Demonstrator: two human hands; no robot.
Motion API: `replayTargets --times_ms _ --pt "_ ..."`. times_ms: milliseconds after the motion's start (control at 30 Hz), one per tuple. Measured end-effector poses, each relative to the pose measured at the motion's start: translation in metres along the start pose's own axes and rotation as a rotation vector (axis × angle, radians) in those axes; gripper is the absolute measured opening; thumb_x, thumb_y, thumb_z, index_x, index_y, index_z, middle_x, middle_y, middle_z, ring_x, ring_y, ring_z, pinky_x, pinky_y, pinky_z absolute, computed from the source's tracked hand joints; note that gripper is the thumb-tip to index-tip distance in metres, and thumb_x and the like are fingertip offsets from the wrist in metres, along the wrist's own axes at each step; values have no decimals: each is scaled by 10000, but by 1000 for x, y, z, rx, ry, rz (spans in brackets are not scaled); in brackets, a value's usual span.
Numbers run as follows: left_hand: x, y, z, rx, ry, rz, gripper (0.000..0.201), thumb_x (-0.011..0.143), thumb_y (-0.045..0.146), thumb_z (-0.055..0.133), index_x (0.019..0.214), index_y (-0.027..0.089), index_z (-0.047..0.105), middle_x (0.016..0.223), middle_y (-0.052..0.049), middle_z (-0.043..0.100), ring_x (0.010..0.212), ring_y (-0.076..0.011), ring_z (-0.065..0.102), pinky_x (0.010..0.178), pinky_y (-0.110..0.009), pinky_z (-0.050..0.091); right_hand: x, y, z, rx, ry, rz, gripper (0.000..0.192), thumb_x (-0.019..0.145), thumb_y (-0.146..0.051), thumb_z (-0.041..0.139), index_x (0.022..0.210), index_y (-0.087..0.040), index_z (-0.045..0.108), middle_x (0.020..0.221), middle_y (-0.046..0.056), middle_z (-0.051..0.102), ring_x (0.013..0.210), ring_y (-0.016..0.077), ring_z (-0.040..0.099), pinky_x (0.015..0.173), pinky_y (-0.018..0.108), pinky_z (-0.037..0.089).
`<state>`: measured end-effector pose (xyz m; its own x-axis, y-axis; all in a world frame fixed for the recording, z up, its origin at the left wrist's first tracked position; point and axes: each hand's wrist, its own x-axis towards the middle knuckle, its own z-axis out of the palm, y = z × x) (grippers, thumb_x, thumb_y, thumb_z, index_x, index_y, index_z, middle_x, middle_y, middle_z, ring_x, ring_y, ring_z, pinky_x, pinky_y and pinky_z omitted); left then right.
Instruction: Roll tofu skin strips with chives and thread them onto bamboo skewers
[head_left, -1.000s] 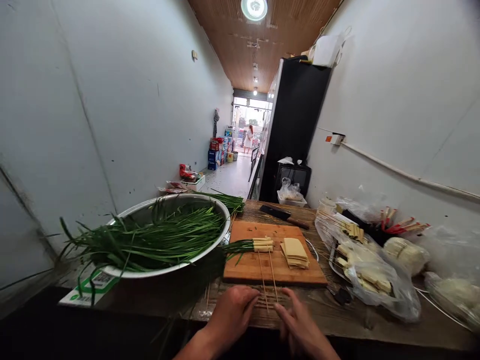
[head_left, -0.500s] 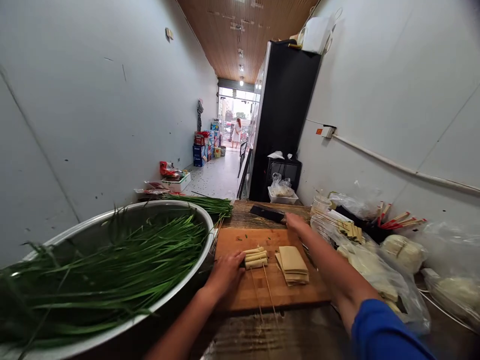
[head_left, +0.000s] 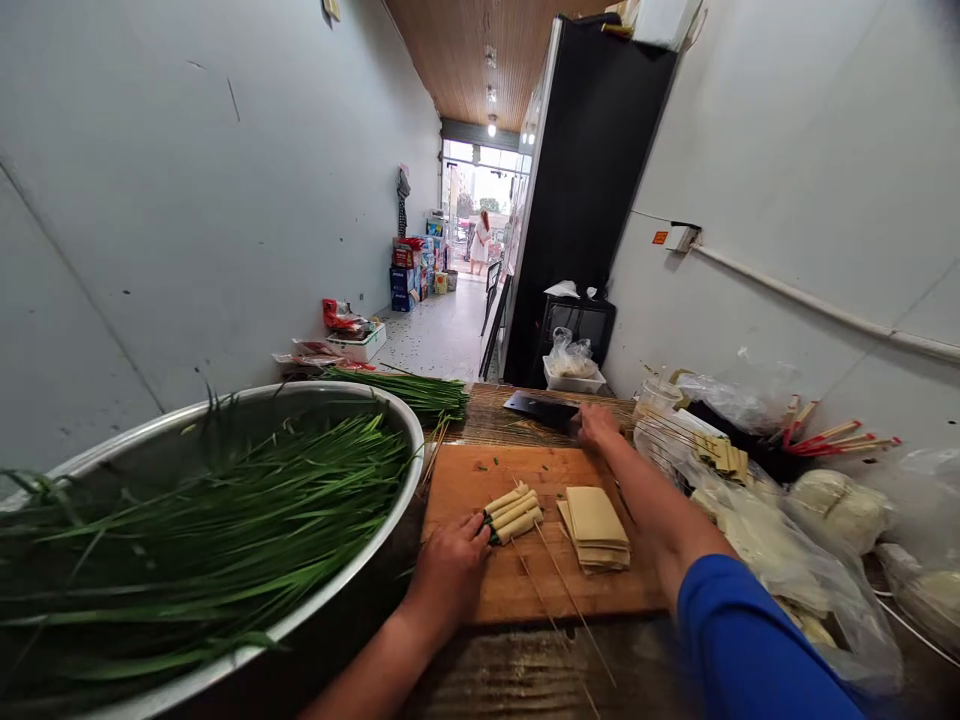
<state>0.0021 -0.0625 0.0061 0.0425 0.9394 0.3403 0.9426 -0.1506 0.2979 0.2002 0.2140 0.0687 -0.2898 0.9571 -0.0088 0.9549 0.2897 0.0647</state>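
My left hand (head_left: 450, 565) is closed on the left end of several pale tofu-skin rolls (head_left: 514, 512) with green stalks showing at their ends. Two thin skewers (head_left: 559, 578) run through the rolls, which lie slanted on the wooden cutting board (head_left: 517, 590). Beyond the board's far edge, my right hand (head_left: 598, 427) is wrapped round the handle of a dark cleaver (head_left: 544, 408), whose blade lies flat on the tabletop. A stack of square tofu sheets (head_left: 596, 525) sits on the board, right of the rolls.
At left stands a large metal basin (head_left: 409, 420) of green chives (head_left: 300, 530), with more chives (head_left: 409, 392) behind it. Plastic bags (head_left: 787, 580), finished skewers (head_left: 724, 455) and red-tipped sticks (head_left: 832, 438) crowd the right. A black cabinet (head_left: 592, 190) rises behind; a person (head_left: 480, 243) stands near the doorway.
The rolls have turned at an angle under my left hand, and the skewers' near ends have swung right. My right hand stays at the cleaver's handle. The view has tipped slightly downward.
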Motion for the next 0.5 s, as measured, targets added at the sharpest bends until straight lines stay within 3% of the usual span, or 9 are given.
replayTargets --times_ms 133,233,333,433,500 --pt "-2 2 -5 -65 20 2 169 801 146 533 887 174 676 1035 -80 667 960 -216 610 858 -358 494 -5 1 -21 6 74 36 333 843 -310 505 1121 -136 561 1109 181 590 1031 266 547 788 333 394" --pt "-5 4 -7 -73 70 41 166 799 142 534 876 170 679 1035 -80 665 965 -209 607 863 -350 497 -28 4 -43 37 142 51 317 868 -351 456 1099 -164 566 1088 154 613 1002 255 569 765 320 409" --pt "-9 6 -6 -43 101 63 192 801 124 518 904 167 674 1065 -91 653 996 -216 597 889 -369 485 -76 4 -71 289 208 16 315 868 -377 443 1085 -173 547 965 106 659 870 201 619 694 264 428" --pt "-13 7 -4 -52 82 55 181 810 125 507 875 157 674 1047 -98 657 990 -217 599 886 -369 483 -142 -5 -96 624 140 -109 344 842 -350 470 1129 -161 470 687 23 648 585 141 610 554 222 421" --pt "-15 8 -5 -77 88 43 174 817 136 505 864 152 672 1032 -99 662 977 -213 604 879 -361 484 -186 -16 -102 746 73 -172 313 853 -394 424 1054 -159 479 548 -21 579 438 126 544 467 218 384"
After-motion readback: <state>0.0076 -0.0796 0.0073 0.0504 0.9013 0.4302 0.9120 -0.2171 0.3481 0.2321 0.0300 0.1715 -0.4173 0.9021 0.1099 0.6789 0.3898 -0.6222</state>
